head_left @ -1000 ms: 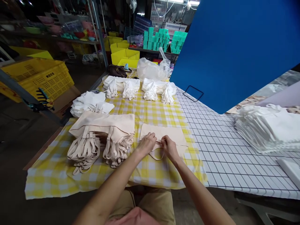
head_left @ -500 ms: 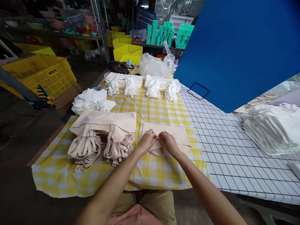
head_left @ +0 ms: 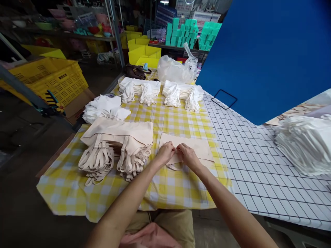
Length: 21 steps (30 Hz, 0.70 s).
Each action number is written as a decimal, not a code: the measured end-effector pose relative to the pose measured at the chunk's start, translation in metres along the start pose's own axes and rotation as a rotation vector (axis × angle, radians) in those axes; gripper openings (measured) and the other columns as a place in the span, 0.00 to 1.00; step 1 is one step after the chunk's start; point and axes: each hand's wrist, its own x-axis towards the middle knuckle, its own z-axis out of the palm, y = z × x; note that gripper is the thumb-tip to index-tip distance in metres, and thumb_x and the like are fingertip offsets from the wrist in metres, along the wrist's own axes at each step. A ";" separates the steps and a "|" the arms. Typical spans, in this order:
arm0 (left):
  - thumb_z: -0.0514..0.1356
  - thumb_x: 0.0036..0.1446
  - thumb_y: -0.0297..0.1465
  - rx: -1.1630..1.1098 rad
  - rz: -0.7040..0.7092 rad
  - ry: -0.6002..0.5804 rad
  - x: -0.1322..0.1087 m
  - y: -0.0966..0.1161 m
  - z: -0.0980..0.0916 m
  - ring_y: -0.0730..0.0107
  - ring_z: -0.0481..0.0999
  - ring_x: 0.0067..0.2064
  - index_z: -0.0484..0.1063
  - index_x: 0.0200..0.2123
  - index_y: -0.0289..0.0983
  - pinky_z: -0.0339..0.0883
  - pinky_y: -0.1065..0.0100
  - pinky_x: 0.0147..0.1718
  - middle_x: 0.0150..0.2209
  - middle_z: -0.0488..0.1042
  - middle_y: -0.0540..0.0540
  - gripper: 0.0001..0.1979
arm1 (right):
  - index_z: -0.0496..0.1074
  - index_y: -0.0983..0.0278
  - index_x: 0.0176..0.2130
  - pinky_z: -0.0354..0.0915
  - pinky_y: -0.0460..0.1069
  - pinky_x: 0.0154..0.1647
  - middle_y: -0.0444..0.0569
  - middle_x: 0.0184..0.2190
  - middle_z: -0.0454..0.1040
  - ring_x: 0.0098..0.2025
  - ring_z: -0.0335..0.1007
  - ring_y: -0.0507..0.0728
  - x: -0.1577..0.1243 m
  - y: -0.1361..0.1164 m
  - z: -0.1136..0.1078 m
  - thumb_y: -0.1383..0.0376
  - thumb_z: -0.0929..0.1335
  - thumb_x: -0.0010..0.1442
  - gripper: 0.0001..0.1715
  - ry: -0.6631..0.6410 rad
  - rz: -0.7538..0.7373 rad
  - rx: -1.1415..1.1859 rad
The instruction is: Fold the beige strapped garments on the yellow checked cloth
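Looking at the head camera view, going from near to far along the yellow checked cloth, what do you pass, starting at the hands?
Left hand and right hand on the flat beige bag → two stacks of white bags → clear plastic bag → yellow bins → teal boxes.

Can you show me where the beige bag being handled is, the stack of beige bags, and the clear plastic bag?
beige bag [head_left: 199, 148]: head view, its flat body right of the hands.
stack of beige bags [head_left: 121, 132]: head view, top bag's body.
clear plastic bag [head_left: 174, 70]: head view, its bulging middle.
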 end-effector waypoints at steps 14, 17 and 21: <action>0.54 0.53 0.23 0.033 0.047 0.005 0.000 -0.003 0.003 0.69 0.68 0.35 0.72 0.28 0.33 0.63 0.69 0.36 0.33 0.68 0.46 0.08 | 0.70 0.65 0.29 0.59 0.47 0.31 0.47 0.27 0.69 0.29 0.65 0.53 -0.002 -0.016 0.004 0.67 0.63 0.54 0.06 0.186 0.231 0.277; 0.54 0.53 0.23 0.010 0.059 0.002 -0.004 -0.002 0.000 0.69 0.68 0.37 0.73 0.29 0.34 0.63 0.69 0.38 0.33 0.69 0.46 0.08 | 0.71 0.65 0.39 0.58 0.47 0.27 0.42 0.20 0.66 0.25 0.63 0.53 -0.021 -0.030 -0.003 0.59 0.67 0.52 0.16 0.234 0.468 0.569; 0.53 0.49 0.20 -0.009 0.092 -0.017 -0.013 -0.002 -0.004 0.67 0.67 0.42 0.75 0.34 0.34 0.63 0.68 0.44 0.36 0.69 0.45 0.12 | 0.67 0.65 0.47 0.60 0.48 0.31 0.42 0.20 0.68 0.27 0.65 0.54 -0.059 -0.054 -0.011 0.53 0.70 0.48 0.30 0.228 0.674 0.973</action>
